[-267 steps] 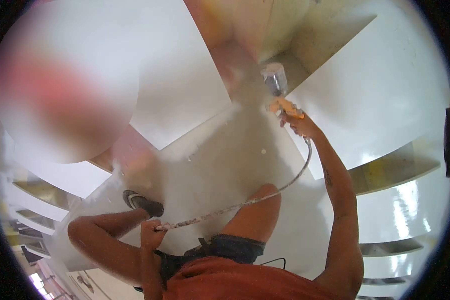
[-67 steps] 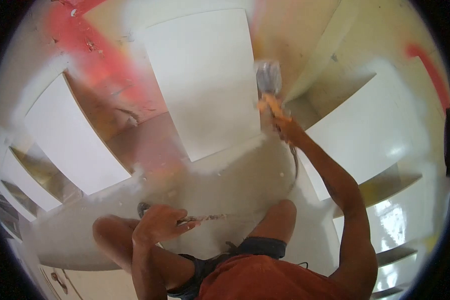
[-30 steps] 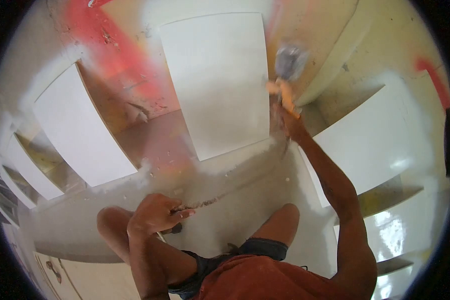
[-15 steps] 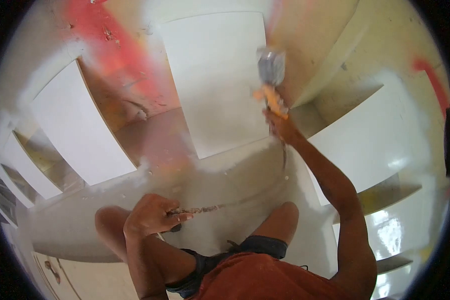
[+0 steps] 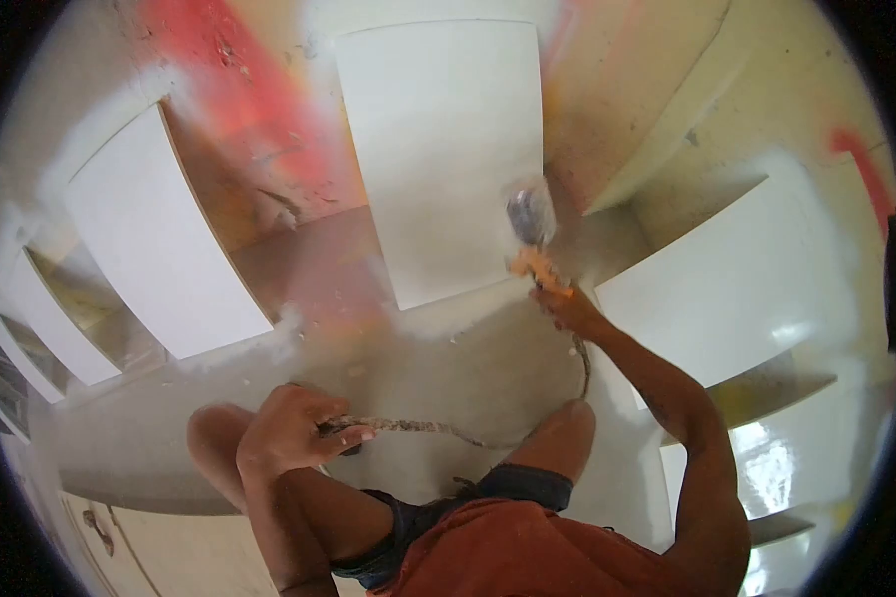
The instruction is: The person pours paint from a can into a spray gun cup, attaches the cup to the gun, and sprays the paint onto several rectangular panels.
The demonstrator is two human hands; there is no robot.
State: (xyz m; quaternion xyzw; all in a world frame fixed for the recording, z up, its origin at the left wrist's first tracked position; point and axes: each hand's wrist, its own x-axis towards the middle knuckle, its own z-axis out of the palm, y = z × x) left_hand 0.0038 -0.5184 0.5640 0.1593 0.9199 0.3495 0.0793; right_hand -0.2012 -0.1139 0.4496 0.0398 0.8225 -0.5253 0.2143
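Observation:
My right hand (image 5: 565,306) is closed around the handle of a spray gun (image 5: 540,267), which has an orange body and a greyish cup (image 5: 531,214) on its far end. The gun stands before the lower right part of a white panel (image 5: 448,149) that leans against the wall. From the gun a stained hose (image 5: 408,425) curves down past my right knee and across to my left hand (image 5: 294,430). My left hand grips that hose above my left thigh, fingers wrapped round it.
More white panels lean along the wall, one on the left (image 5: 159,239) and one on the right (image 5: 727,289). Smaller panels stand farther left. At the lower right lies a glossy white panel (image 5: 767,463). A cream door-like piece with a handle (image 5: 100,532) is at the lower left.
My right hand and the spray gun have come down along the panel's right side, closer to my body. The hose now hangs in a deeper curve. My left hand has shifted slightly left.

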